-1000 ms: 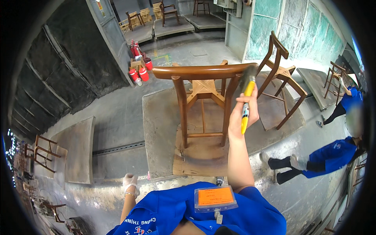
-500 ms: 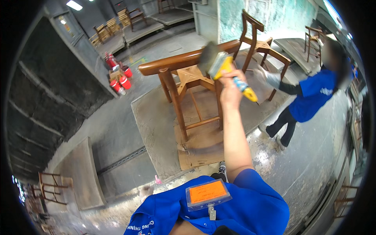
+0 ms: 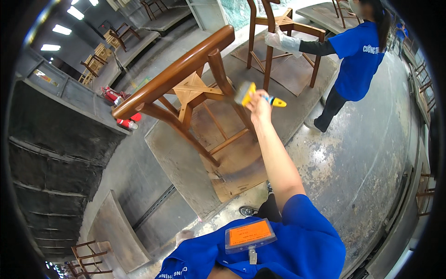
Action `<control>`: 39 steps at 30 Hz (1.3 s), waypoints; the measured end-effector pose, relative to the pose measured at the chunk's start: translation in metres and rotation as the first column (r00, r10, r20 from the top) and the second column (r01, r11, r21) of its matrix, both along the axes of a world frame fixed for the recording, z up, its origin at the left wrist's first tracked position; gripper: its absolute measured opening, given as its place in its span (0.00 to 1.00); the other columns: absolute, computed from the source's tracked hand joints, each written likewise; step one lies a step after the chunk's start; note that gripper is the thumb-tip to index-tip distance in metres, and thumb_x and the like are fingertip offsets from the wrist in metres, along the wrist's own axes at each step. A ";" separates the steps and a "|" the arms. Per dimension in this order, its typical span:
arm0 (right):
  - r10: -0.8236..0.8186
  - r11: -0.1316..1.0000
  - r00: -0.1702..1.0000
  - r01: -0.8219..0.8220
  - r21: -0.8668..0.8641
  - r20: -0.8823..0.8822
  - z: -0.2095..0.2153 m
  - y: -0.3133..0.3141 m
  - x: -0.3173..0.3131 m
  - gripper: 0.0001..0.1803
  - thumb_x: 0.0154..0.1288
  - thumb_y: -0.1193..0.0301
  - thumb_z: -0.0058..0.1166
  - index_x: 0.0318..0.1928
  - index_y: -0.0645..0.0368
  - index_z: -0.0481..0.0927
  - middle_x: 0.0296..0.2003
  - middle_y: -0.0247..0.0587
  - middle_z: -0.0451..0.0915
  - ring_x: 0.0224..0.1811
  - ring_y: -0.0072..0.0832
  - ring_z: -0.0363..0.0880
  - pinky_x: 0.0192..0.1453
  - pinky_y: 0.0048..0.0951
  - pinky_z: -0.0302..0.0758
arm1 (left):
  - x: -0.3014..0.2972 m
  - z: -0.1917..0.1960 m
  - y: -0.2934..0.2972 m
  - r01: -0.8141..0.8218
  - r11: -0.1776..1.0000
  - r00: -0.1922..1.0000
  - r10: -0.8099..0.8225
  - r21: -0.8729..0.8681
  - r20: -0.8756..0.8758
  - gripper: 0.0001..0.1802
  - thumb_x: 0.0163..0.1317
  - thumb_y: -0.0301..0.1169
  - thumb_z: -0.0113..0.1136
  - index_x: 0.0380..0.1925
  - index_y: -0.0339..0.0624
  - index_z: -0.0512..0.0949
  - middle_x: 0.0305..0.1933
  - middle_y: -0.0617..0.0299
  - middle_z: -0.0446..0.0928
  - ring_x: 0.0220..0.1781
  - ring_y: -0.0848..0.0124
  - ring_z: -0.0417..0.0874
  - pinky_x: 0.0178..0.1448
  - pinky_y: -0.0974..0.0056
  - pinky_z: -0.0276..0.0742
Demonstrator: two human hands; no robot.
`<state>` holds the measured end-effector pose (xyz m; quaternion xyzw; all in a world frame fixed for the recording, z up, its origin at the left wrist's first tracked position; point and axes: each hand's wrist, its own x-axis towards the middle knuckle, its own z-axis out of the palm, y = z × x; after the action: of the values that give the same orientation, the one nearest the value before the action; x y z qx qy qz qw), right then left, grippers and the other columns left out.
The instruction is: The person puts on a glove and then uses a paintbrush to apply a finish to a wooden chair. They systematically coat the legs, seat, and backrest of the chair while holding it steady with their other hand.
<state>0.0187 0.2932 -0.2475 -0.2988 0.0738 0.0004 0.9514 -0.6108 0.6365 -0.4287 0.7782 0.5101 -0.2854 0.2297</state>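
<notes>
My right hand [image 3: 260, 110] is closed round the handle of a yellow paintbrush [image 3: 279, 102]. Its dark, blurred bristles are at the right back post of a brown wooden chair [image 3: 179, 74]; whether they touch it I cannot tell. The chair stands with its curved top rail toward me and a bare cross-braced seat frame behind. At the left edge of my blue shirt, a small pale part of my left hand [image 3: 184, 236] shows low down, its fingers hidden.
Under the chair lies brown cardboard [image 3: 232, 186] on a grey platform [image 3: 174, 153]. To the right, a co-worker in a blue shirt [image 3: 355, 56] reaches a gloved hand to a second chair [image 3: 297, 28]. Red extinguishers [image 3: 111, 95] stand far left, and another chair [image 3: 90, 258] at lower left.
My right hand and the paintbrush have moved from the top rail down to the right back post. The view has turned and the chair appears larger and more tilted.
</notes>
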 end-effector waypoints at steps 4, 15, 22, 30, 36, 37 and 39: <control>0.086 0.927 0.890 -0.236 0.292 0.447 0.013 -0.003 0.017 0.12 0.71 0.81 0.62 0.38 0.47 0.75 0.42 0.39 0.84 0.47 0.37 0.87 0.55 0.46 0.84 | 0.133 0.067 -0.009 0.009 0.984 0.956 -0.060 0.176 0.287 0.22 0.63 0.41 0.72 0.54 0.45 0.89 0.52 0.51 0.91 0.57 0.59 0.91 0.63 0.58 0.84; -0.087 0.946 0.826 -0.106 -0.305 -0.556 -0.166 -0.064 -0.046 0.14 0.65 0.84 0.58 0.39 0.47 0.77 0.38 0.33 0.83 0.41 0.31 0.86 0.42 0.43 0.86 | 0.497 0.352 -0.071 0.098 0.984 -0.249 0.172 -0.152 0.953 0.12 0.67 0.19 0.64 0.50 0.33 0.80 0.40 0.60 0.86 0.41 0.69 0.86 0.55 0.60 0.83; 0.208 0.977 0.973 -0.201 0.077 -0.104 -0.009 -0.107 -0.034 0.13 0.70 0.80 0.62 0.36 0.48 0.72 0.43 0.37 0.84 0.48 0.37 0.86 0.54 0.49 0.83 | 0.505 0.389 -0.146 -0.100 0.977 -0.400 0.136 -0.191 0.906 0.07 0.69 0.27 0.60 0.32 0.36 0.80 0.24 0.62 0.77 0.26 0.70 0.79 0.39 0.59 0.82; 0.265 0.964 0.960 -0.261 0.057 -0.087 -0.054 -0.107 0.016 0.11 0.68 0.80 0.64 0.35 0.50 0.76 0.40 0.39 0.85 0.44 0.37 0.87 0.49 0.46 0.85 | 0.523 0.462 -0.147 -0.228 0.962 -0.360 0.061 -0.152 0.931 0.17 0.76 0.44 0.67 0.37 0.43 0.79 0.26 0.69 0.68 0.27 0.74 0.68 0.36 0.65 0.71; -0.222 0.891 0.758 -0.097 -0.443 -0.613 -0.158 -0.160 0.027 0.04 0.67 0.77 0.62 0.37 0.54 0.81 0.37 0.34 0.83 0.42 0.31 0.84 0.42 0.35 0.83 | 0.571 0.482 -0.095 -0.207 0.954 -0.407 0.117 -0.216 0.906 0.20 0.71 0.48 0.72 0.39 0.45 0.77 0.27 0.72 0.66 0.26 0.78 0.66 0.32 0.67 0.68; -0.288 0.747 0.762 -0.200 -0.634 -0.580 -0.156 -0.148 0.035 0.03 0.66 0.76 0.63 0.38 0.54 0.82 0.37 0.34 0.83 0.42 0.28 0.82 0.43 0.33 0.82 | 0.578 0.484 -0.082 -0.210 0.950 -0.406 0.130 -0.231 0.905 0.19 0.71 0.47 0.72 0.39 0.45 0.78 0.27 0.72 0.67 0.26 0.77 0.66 0.32 0.67 0.68; -0.316 0.572 0.849 -0.186 -0.799 -0.424 -0.136 -0.109 0.049 0.04 0.65 0.74 0.65 0.40 0.55 0.85 0.36 0.33 0.82 0.41 0.24 0.79 0.44 0.29 0.80 | 0.592 0.485 -0.053 -0.223 0.939 -0.408 0.153 -0.261 0.900 0.17 0.72 0.46 0.71 0.39 0.44 0.79 0.25 0.71 0.67 0.24 0.76 0.66 0.32 0.67 0.68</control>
<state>0.0682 0.1840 -0.3833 -0.6879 0.3329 0.0109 0.6449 -0.0187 0.5831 0.0566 0.5740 0.2291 0.5344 0.5765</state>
